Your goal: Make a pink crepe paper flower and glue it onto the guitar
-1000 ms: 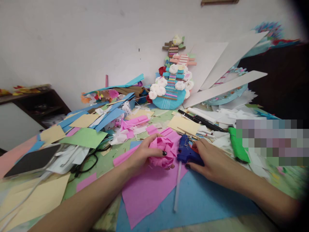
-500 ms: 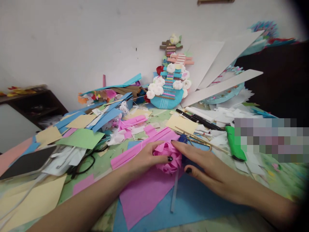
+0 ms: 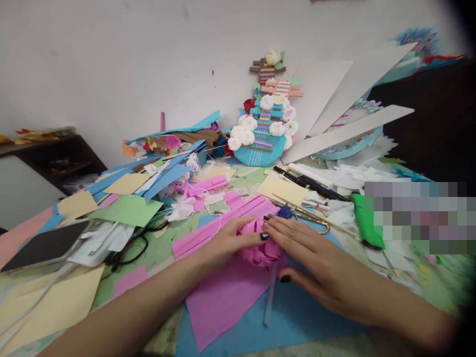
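A pink crepe paper flower [image 3: 260,253] with folded, ruffled petals is at the middle of the table. My left hand [image 3: 240,235] grips it from the left, thumb lying across its front; the other fingers are mostly hidden behind it. My right hand [image 3: 305,248] lies over its right side, with fingers stretched out against the petals and thumb spread away. From below the flower a translucent glue stick [image 3: 269,297] sticks out toward me. Pink crepe paper [image 3: 226,307] and a blue sheet [image 3: 305,307] lie underneath. Gold-handled scissors [image 3: 312,218] rest just beyond my right hand.
Black markers [image 3: 320,186] and a green tool [image 3: 366,220] lie to the right. On the left are a dark phone-like device [image 3: 48,243], black-framed glasses [image 3: 130,255] and paper pieces [image 3: 126,210]. A blue guitar-shaped craft [image 3: 260,146] leans against the wall.
My right hand has slid left over the flower, its fingers now lying closer together on the petals. The left hand keeps its grip. The whole view has shifted slightly.
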Tool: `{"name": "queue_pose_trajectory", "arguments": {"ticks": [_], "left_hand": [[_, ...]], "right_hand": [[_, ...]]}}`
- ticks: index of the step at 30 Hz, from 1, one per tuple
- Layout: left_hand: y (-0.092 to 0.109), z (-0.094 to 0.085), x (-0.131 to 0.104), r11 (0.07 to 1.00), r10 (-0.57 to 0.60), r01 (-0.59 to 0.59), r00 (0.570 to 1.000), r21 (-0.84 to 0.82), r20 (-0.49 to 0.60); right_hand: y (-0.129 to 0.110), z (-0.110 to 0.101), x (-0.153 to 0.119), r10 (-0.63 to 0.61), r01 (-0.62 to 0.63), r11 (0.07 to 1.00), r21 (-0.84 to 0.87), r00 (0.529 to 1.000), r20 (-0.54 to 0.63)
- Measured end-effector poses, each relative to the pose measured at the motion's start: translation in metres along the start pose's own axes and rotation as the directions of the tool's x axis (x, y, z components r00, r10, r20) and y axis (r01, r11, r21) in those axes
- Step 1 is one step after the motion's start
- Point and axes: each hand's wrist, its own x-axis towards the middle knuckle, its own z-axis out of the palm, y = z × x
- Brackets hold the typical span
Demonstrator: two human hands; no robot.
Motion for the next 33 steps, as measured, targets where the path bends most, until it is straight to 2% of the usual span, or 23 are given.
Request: {"name": "queue_pose_trajectory", "arguments": {"ticks": [7,12,18,22,27,33], "left_hand": [[-0.001,0.003,-0.001,0.995,-0.032,0.031,0.999,-0.100,-0.013],[0.000,0.003,0.000,0.993,-0.032,0.025,0.997,-0.112,-0.067],[0.001,0.004,0.000,0.997,-0.017,0.010,0.995,-0.082,-0.094],[0.000,0.007,0.000,0.976,-0.028,0.004,0.994,-0.218,-0.106],[-0.002,0.009,0.000,0.918,-0.091,0.041,0.990,-0.394,-0.109],[0.000,0.011,0.001,0.900,-0.107,0.070,0.992,-0.431,-0.064]], "right_hand": [[0.000,0.000,-0.002,0.041,-0.042,0.999,0.019,0.999,0.016],[0.002,-0.004,-0.003,0.153,-0.143,0.981,0.130,0.985,-0.074],[0.005,-0.002,-0.001,0.130,-0.117,0.976,0.184,0.990,-0.060],[0.006,0.000,-0.002,0.143,-0.134,0.971,0.200,0.989,-0.030],[0.006,-0.001,0.000,0.192,-0.174,0.958,0.230,0.980,-0.057],[0.006,0.001,-0.001,0.132,-0.120,0.974,0.195,0.990,-0.052]]}}
